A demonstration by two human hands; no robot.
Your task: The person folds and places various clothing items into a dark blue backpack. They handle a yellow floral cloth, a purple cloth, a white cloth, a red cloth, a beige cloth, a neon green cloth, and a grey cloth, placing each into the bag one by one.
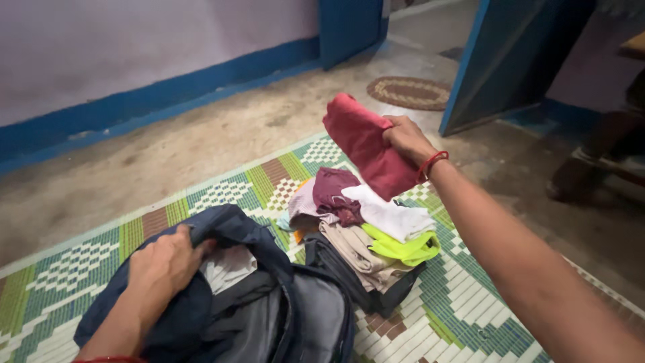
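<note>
— Red cloth (366, 144) up in the air! The right hand (406, 140) has it, fingers clamped round its upper edge, and the folded piece hangs above the pile (366, 232).

— And the pile itself?

— Folded clothes, stacked on the mat (463, 302): a maroon piece on top at the back, white beside it, a neon yellow one at the near right, beige and dark layers below. It sits just right of the bag (269, 309).

— What's the left hand (168, 259) up to?

— It's down on the dark blue bag, fingers curled tight round the fabric at the rim, holding the opening wide. Something pale grey shows inside, just beside the knuckles.

— Where's all this?

— On a woven green, white and brown mat on a bare concrete floor. A blue-skirted wall runs behind, a blue door (510, 60) stands open at the right, and a small oval rug (410, 92) lies by the doorway.
</note>
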